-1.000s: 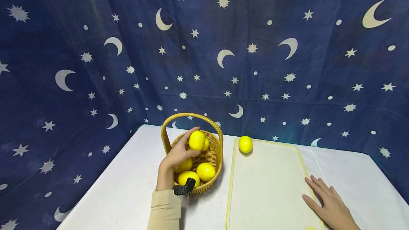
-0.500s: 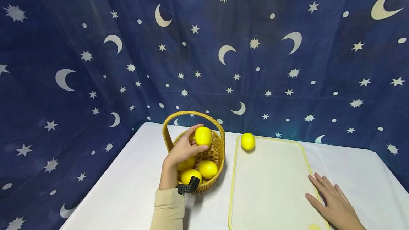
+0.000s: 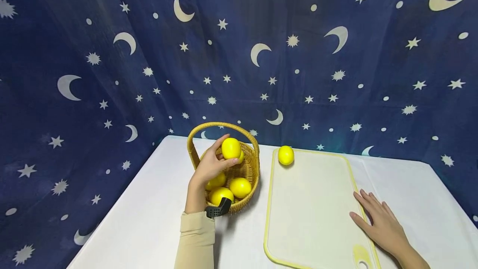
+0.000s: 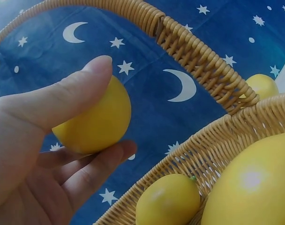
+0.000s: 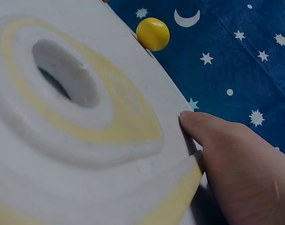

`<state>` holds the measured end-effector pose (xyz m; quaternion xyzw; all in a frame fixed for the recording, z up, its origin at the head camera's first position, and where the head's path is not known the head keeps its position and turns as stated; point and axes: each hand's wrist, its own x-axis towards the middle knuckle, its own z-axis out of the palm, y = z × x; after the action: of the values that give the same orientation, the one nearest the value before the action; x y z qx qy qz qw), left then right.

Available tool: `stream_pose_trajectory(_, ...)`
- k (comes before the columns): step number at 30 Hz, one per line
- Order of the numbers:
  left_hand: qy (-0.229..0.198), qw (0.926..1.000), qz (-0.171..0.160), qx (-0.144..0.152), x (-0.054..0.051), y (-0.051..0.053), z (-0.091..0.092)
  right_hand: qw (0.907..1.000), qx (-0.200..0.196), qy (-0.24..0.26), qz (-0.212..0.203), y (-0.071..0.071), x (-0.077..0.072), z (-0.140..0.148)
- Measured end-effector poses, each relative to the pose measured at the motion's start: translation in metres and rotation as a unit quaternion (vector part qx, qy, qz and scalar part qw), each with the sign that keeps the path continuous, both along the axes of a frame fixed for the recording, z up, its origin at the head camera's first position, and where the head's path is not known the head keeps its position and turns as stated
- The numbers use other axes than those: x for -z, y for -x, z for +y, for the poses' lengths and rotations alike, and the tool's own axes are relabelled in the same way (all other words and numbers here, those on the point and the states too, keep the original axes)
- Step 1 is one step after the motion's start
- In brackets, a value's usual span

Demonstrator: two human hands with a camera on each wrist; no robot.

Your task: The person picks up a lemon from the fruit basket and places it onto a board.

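My left hand (image 3: 210,165) pinches a lemon (image 3: 231,148) between thumb and fingers, over the basket and under its arched handle. In the left wrist view the thumb lies along the lemon (image 4: 100,119) and the fingers support it from below. Several more lemons lie in the wicker basket (image 3: 255,177), one partly hidden behind the held one. A single lemon (image 3: 286,155) sits on the far left corner of the white cutting board (image 3: 313,211). My right hand (image 3: 384,225) rests at the board's right edge, fingers extended, thumb (image 5: 203,123) against the rim.
The basket handle (image 3: 224,124) arches over the left hand. A yellow-ringed hanging hole (image 5: 63,77) pierces the board's near right corner. A white cloth covers the table (image 3: 149,211), and a dark blue star-and-moon curtain (image 3: 231,53) hangs behind and to the left.
The left hand has raised the lemon slightly above the basket. The right hand stays at the board's edge. The head view has shifted a little.
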<state>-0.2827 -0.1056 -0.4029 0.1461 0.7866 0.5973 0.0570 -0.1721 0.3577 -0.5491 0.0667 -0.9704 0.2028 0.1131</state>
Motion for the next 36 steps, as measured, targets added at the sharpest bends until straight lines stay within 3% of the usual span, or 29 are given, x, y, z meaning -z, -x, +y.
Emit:
stream_pose_trajectory(3,0.006,1.0000,0.004,-0.002,-0.005,0.000,0.000,0.9999,-0.004,0.007,0.009,0.005,-0.005,0.001)
stream_pose_trajectory(7,0.010,0.9999,0.010,-0.001,-0.001,-0.007,0.001,0.9999,-0.002,0.012,0.004,0.000,-0.001,0.001)
stream_pose_trajectory(12,-0.009,0.9997,0.023,0.003,0.011,-0.003,0.006,0.9998,0.006,0.008,0.016,-0.005,0.003,0.004)
stream_pose_trajectory(18,0.003,0.9991,0.038,-0.016,0.024,0.002,0.004,0.9997,0.008,0.003,0.021,-0.004,-0.001,0.002)
stream_pose_trajectory(23,0.019,0.9977,0.060,-0.023,0.016,-0.002,0.002,0.9997,0.006,0.011,0.020,-0.001,-0.001,-0.002)
stream_pose_trajectory(28,0.015,0.9974,0.070,-0.007,0.006,-0.005,0.006,0.9996,0.008,0.015,0.023,0.000,-0.002,-0.002)
stream_pose_trajectory(36,0.031,0.9981,0.052,-0.009,0.000,-0.014,0.005,0.9997,0.007,0.019,0.014,0.002,-0.003,-0.003)
